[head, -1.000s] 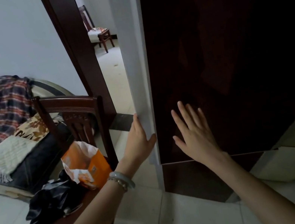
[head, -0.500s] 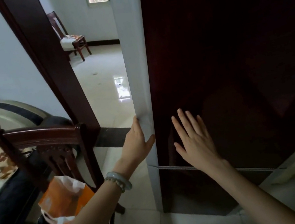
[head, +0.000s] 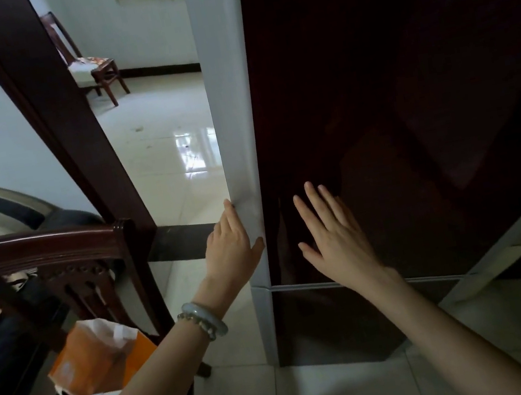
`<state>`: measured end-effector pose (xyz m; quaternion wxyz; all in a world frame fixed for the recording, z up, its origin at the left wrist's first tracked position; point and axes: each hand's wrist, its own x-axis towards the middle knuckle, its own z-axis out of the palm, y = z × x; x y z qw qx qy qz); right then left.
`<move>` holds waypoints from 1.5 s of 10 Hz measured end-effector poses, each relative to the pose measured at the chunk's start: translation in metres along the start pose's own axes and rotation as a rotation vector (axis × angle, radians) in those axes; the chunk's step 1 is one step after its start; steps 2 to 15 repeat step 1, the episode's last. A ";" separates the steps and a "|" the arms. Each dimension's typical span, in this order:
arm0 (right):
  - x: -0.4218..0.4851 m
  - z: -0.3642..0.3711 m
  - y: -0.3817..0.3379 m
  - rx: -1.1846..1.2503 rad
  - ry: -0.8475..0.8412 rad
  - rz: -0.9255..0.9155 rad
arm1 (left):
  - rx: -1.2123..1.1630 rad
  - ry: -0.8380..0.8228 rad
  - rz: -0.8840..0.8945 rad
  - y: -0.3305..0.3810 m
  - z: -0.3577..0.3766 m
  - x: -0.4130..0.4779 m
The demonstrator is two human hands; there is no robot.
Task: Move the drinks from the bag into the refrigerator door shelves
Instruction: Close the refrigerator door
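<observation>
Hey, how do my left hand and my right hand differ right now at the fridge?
The left hand lies along the pale side edge of the refrigerator, fingers together. The right hand is at the front of the dark door, fingers spread; I cannot tell if it touches. The left wrist wears bracelets; the right wrist is bare. Both hands are open, with straight fingers pointing up, and hold nothing.

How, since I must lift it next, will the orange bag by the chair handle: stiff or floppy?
Probably floppy: the orange bag has creased walls and a crumpled white mouth. It stands filled out, suggesting weight inside, though no contents show; it may sag when lifted.
</observation>
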<state>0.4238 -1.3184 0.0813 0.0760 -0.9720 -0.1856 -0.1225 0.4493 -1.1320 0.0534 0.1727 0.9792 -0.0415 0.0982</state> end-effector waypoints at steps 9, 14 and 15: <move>-0.010 -0.023 -0.004 0.209 -0.177 0.069 | 0.197 -0.030 -0.059 0.011 -0.010 -0.022; -0.010 -0.023 -0.004 0.209 -0.177 0.069 | 0.197 -0.030 -0.059 0.011 -0.010 -0.022; -0.010 -0.023 -0.004 0.209 -0.177 0.069 | 0.197 -0.030 -0.059 0.011 -0.010 -0.022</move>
